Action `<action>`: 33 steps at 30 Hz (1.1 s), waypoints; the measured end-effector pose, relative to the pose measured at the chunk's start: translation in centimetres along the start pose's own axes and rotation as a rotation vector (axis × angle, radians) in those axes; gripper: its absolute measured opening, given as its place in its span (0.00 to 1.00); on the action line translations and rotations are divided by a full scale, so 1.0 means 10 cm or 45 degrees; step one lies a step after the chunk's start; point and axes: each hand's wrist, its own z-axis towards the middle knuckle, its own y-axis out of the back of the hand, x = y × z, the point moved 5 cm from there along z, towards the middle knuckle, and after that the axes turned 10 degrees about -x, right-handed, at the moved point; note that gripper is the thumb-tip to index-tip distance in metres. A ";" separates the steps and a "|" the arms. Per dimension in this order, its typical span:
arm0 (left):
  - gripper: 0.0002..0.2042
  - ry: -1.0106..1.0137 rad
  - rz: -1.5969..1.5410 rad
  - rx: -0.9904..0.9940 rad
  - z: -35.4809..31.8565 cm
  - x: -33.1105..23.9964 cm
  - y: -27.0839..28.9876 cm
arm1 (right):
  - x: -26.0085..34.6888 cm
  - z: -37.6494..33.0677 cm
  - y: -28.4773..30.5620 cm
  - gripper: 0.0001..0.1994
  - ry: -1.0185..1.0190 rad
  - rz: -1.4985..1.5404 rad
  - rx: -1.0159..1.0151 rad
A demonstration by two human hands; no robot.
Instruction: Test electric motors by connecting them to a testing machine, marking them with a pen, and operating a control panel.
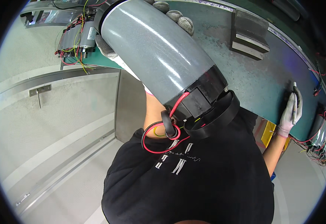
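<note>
A large grey cylindrical electric motor [155, 44] with black end parts fills the upper middle, held up close and tilted. My left hand [175, 15], in a grey-and-white glove, is wrapped round it; fingertips show on the far side and the thumb on the near side. From the motor's lower end hang red and black wires [144, 140], looped through a black ring, beside a loose black band [222, 117]. At the right, my gloved right hand [292, 110] rests by the bench edge, closed on a slim white pen-like stick [294, 85] that pokes past its fingertips.
A dark metal block [248, 35] with a stepped side stands on the green bench top [207, 44]. Several wired motors lie in a row at the far left [77, 37] and more at the right edge [321, 130]. A yellow bin [268, 134] sits below the bench.
</note>
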 end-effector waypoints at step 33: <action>0.58 -0.363 0.088 0.289 -0.20 -0.22 -0.25 | 2.47 -1.21 -0.97 0.22 -0.929 1.042 1.427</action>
